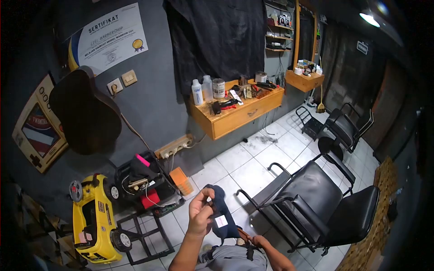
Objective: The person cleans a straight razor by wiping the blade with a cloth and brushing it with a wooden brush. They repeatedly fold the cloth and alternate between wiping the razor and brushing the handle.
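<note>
My left hand (201, 212) is raised at the lower middle, its fingers bent and closed on a dark blue cloth item (229, 218) with a small white label. The item hangs beside my palm, over the tiled floor. My right hand (257, 240) is lower and to the right, close to my body, near the bottom end of the dark item. A thin brown piece (243, 234) reaches from beside the item to the right hand, whose fingers are partly hidden. Whether they grip this piece is unclear.
A black barber chair (312, 194) stands to the right. A wooden drawer shelf (244, 118) with bottles and tools is on the wall ahead. At the left are a yellow toy car (96, 219), a black metal frame (147, 239) and an orange box (180, 179).
</note>
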A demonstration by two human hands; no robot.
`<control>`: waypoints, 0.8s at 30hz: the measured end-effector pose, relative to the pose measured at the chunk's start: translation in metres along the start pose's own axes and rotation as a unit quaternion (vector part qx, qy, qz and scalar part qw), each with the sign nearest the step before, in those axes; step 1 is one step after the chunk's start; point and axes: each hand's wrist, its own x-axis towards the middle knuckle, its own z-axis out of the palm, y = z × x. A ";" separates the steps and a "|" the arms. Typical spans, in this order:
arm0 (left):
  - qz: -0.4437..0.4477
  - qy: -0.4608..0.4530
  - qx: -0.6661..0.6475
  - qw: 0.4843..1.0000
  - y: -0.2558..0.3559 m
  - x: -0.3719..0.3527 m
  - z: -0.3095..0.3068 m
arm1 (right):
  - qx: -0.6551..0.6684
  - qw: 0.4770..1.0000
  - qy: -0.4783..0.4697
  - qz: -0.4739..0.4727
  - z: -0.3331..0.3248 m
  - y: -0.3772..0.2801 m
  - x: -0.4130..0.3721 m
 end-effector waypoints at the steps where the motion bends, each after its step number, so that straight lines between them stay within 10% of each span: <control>1: -0.007 0.000 0.006 1.000 0.001 -0.002 -0.003 | 0.007 0.999 -0.005 0.031 0.000 0.006 -0.001; 3: -0.017 0.021 -0.041 0.999 -0.005 -0.002 -0.009 | 0.023 0.995 -0.016 0.096 0.001 0.013 -0.007; 7: -0.050 0.065 -0.093 0.992 -0.017 -0.002 -0.011 | 0.507 0.860 0.045 -0.022 -0.066 -0.074 -0.073; 11: -0.001 0.099 0.140 0.985 -0.040 0.004 -0.004 | 0.637 0.747 0.042 -0.186 -0.119 -0.151 -0.127; 15: -0.003 0.023 0.206 0.978 -0.046 0.008 0.003 | 0.429 0.841 0.111 -0.311 -0.106 -0.164 -0.113; 17: 0.004 -0.004 0.211 0.978 -0.041 0.011 0.003 | 0.465 0.860 -0.062 -0.200 -0.097 -0.156 -0.095; 20: 0.031 -0.027 0.201 0.979 -0.019 0.013 0.005 | 0.023 0.952 0.109 -0.284 -0.038 -0.082 -0.018; 22: 0.067 -0.051 0.202 0.976 0.000 0.009 0.009 | -0.171 0.979 -0.064 -0.091 -0.001 -0.021 0.024; 24: 0.070 -0.056 0.218 0.972 0.006 0.008 0.007 | -0.114 0.993 -0.015 -0.027 -0.003 -0.001 -0.002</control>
